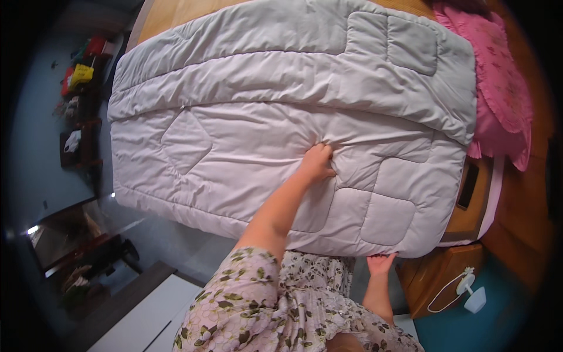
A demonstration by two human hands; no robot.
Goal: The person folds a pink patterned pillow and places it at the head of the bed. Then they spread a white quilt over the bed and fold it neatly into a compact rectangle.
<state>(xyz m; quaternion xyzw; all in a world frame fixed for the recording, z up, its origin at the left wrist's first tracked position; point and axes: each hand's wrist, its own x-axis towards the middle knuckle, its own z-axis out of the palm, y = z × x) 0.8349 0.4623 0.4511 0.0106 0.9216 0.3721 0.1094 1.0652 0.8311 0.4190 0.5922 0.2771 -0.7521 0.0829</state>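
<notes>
A pale, light-grey padded quilt (252, 141) with stitched seams lies across the bed, its far part folded over in a thick band. Near its middle, my left hand (319, 162) is closed on a pinch of the fabric, and creases fan out from the fingers. My right hand (381, 263) is at the near edge of the quilt, towards the right corner. Its fingers reach the hem and are partly hidden by it, seemingly gripping the edge.
Pink ruffled bedding (498, 88) lies at the right end of the bed. A dark phone-like object (467, 185) rests on the woven mat (457, 220). A wooden cabinet (440, 276) and a white lamp-like fixture (474, 299) are at lower right. Cluttered dark furniture (82, 129) stands far left.
</notes>
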